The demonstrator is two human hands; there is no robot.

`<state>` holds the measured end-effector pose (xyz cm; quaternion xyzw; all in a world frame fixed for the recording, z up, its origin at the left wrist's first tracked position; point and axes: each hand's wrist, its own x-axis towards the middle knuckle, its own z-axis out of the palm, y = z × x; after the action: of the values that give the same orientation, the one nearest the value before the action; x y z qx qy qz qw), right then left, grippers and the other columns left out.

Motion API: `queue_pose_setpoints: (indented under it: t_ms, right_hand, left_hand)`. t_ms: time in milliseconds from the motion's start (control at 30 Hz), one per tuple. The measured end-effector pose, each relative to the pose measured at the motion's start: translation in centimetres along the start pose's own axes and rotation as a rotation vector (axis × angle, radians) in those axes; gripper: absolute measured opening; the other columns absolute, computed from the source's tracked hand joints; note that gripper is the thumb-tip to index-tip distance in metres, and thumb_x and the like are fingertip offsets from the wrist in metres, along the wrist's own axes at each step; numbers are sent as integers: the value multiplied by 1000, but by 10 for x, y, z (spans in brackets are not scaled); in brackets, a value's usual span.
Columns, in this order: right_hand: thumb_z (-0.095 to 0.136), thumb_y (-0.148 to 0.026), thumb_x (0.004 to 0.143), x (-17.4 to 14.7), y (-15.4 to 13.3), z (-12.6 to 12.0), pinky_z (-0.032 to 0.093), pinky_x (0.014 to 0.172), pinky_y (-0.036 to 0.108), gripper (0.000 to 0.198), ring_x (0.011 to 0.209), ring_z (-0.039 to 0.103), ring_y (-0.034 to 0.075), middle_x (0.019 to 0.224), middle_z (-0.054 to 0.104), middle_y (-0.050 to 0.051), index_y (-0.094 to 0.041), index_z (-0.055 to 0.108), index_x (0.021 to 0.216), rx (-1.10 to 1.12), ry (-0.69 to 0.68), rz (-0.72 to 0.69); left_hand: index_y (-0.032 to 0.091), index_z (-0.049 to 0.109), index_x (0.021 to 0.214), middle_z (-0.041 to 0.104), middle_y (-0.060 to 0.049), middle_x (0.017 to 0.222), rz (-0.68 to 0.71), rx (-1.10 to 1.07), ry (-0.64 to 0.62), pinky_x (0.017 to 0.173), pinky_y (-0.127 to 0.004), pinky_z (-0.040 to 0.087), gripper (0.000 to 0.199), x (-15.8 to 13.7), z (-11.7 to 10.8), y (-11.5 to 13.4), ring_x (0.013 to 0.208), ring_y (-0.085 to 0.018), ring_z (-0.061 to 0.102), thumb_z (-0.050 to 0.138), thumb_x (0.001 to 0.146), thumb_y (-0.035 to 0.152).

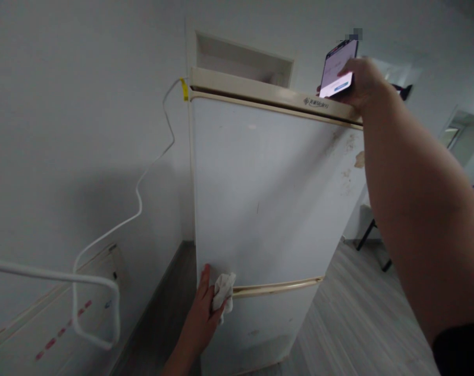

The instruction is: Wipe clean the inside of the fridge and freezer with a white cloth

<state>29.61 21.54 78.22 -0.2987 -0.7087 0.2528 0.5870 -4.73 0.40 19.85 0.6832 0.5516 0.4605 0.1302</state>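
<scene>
A white refrigerator (268,183) with a cream top edge stands in front of me, brown stains and a peeled patch at its upper right. My left hand (203,313) is closed on a crumpled white tissue (223,293), at the left end of the seam between the two doors. Its index finger points up along the upper door's edge. Up at the top right corner, my right hand (358,78) grips a smartphone (338,70) with its lit screen turned toward me. The phone is tilted, just above the refrigerator's top.
A white cable (138,193) with a yellow tag (184,90) hangs along the left wall and loops in front of a white box-like panel (83,313) with red marks. Behind the refrigerator is a wall recess (240,57). Dark furniture legs (366,235) stand on the grey floor (331,318).
</scene>
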Motion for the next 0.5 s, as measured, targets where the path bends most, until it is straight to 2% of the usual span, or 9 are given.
queue_pose_setpoints:
  t_ms: [67,133,233,300,400,500]
  right_hand:
    - [43,-28,93,-4,-5,3,52,97,44,28,92,62,21,92,68,6,-23,60,114,96,31,26]
    - [32,-41,102,-7,-8,5,53,94,41,34,92,64,20,103,70,5,-26,59,117,131,33,17]
    - [16,-54,104,-7,-8,4,54,91,43,51,93,67,22,110,71,4,-29,60,114,143,41,12]
    - [15,-56,103,-8,-7,3,54,89,45,53,95,68,23,106,72,4,-29,60,111,150,65,10]
    - [41,-72,89,-10,-7,2,54,88,43,51,101,67,25,99,73,4,-30,61,109,130,13,-40]
    - [65,-85,60,-17,-12,3,55,86,41,74,106,65,28,98,73,4,-31,64,110,77,-94,-103]
  left_hand:
    - [21,56,139,6,-11,173,9,13,2,123,-50,31,46,0,0,-1,157,-30,20,55,95,35]
    - [21,58,137,6,-12,173,13,25,6,123,-51,32,45,0,0,-2,156,-31,21,56,95,36]
    - [20,57,137,6,-12,173,12,34,8,123,-51,33,45,1,1,-2,156,-31,20,54,96,37]
    - [20,56,138,5,-12,173,12,37,3,123,-50,33,45,1,1,-2,157,-31,20,52,97,36]
    - [19,59,135,4,-13,173,19,35,4,123,-50,32,42,1,3,-4,156,-31,20,51,97,36]
    - [20,59,135,4,-12,173,36,36,19,123,-52,32,42,1,4,-6,156,-32,21,53,97,37]
